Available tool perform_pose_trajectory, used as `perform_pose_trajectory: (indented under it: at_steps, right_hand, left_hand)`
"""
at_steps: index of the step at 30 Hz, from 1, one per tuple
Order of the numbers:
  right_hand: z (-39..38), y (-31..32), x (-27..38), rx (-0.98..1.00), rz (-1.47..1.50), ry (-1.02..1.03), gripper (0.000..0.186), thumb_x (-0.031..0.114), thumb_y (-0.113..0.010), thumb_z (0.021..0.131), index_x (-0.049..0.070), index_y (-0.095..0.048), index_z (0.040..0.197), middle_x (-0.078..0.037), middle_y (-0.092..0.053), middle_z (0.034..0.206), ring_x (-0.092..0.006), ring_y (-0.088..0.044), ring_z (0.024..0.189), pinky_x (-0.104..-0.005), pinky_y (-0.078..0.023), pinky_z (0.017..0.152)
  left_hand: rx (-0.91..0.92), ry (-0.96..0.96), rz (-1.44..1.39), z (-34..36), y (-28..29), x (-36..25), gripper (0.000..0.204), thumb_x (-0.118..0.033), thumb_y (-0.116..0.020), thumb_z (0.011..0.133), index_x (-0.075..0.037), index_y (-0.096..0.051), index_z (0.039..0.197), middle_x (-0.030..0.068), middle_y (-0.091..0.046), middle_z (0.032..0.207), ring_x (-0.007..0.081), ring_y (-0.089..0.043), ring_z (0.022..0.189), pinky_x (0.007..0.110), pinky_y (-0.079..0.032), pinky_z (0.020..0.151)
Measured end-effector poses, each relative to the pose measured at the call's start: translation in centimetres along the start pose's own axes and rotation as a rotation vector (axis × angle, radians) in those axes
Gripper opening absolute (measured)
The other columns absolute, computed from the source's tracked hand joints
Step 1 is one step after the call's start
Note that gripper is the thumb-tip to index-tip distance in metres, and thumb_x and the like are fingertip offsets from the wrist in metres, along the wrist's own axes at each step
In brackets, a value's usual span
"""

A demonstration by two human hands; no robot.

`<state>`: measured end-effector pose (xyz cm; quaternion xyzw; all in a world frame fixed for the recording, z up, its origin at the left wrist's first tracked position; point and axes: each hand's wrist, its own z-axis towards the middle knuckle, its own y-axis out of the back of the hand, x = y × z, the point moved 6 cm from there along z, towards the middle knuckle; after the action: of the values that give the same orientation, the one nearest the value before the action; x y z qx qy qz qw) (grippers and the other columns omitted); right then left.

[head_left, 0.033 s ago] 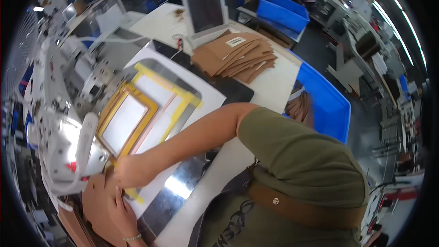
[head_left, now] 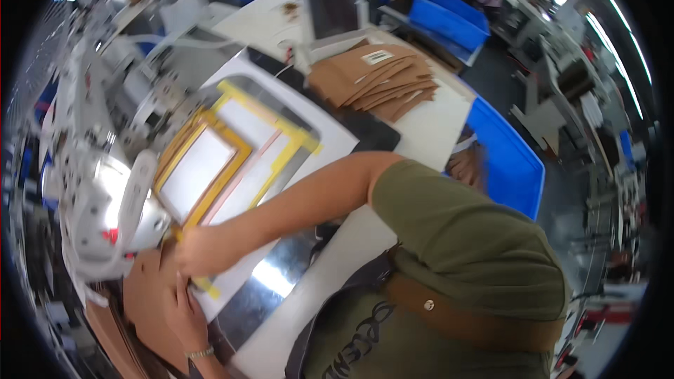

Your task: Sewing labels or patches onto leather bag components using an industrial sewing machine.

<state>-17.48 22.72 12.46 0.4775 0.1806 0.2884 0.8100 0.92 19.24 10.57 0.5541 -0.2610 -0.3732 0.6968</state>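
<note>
My left hand (head_left: 186, 314) lies on a flat brown piece of fabric or leather-like sheet (head_left: 142, 293) at the lower left, its fingers stretched out toward my right hand. Just above it my right hand (head_left: 206, 249) is closed in a fist at the upper edge of that brown piece. Whatever its fingers pinch is hidden from view. Beyond my right hand, a yellow rectangular frame (head_left: 242, 147) rests on a white sheet (head_left: 335, 132). Its lower corner sits close to my knuckles.
A white sewing-type machine (head_left: 105, 224) with a bright lamp stands at the left, close to both hands. Stacked brown pieces (head_left: 372, 78) lie on the table before a screen (head_left: 331, 1). A blue bin (head_left: 516, 165) stands right; another person works at the back.
The view has shifted slightly, so the table things appear a little further right and higher. Both hands keep nearly the same place at the brown piece.
</note>
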Motion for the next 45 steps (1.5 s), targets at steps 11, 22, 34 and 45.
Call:
perform_pose_trajectory:
  at_steps: [11,22,34,45]
  right_hand:
    - [0.9,-1.7,0.8,-0.101,-0.15,0.108,0.009,0.013,-0.076,0.073,0.009,-0.07,0.079,-0.004,-0.061,0.079,-0.021,-0.068,0.077,-0.0326,-0.056,0.058]
    - [-0.1,0.2,-0.7,-0.093,-0.18,0.051,0.01,0.013,-0.076,0.078,0.011,-0.067,0.083,-0.002,-0.061,0.08,-0.0191,-0.068,0.079,-0.034,-0.058,0.063]
    - [2.3,-2.1,1.9,-0.011,-0.063,0.038,0.016,0.011,-0.075,0.08,0.006,-0.067,0.093,-0.007,-0.069,0.083,-0.0212,-0.072,0.083,-0.0332,-0.06,0.063]
    - [-2.3,1.4,-0.5,-0.152,-0.21,0.086,0.004,0.012,-0.076,0.074,0.01,-0.072,0.074,0.0,-0.063,0.077,-0.0194,-0.064,0.085,-0.032,-0.054,0.065]
  left_hand:
    - [-0.181,0.272,0.217,-14.8,6.1,6.4,0.023,-0.004,-0.074,0.095,-0.003,-0.075,0.118,0.0122,-0.075,0.112,0.0326,-0.072,0.099,0.042,-0.059,0.085]
    - [-0.118,0.246,0.421,-12.8,6.0,9.0,0.032,0.001,-0.069,0.09,-0.004,-0.077,0.121,0.0099,-0.075,0.113,0.03,-0.072,0.102,0.04,-0.059,0.085]
    - [-0.146,0.416,0.499,-19.1,9.6,6.2,0.015,0.003,-0.07,0.095,-0.002,-0.078,0.107,0.0117,-0.075,0.105,0.0311,-0.071,0.094,0.043,-0.059,0.084]
    - [-0.179,0.372,0.293,-14.7,5.7,7.3,0.02,0.002,-0.069,0.092,-0.001,-0.077,0.111,0.0113,-0.075,0.11,0.0316,-0.071,0.101,0.041,-0.058,0.086]
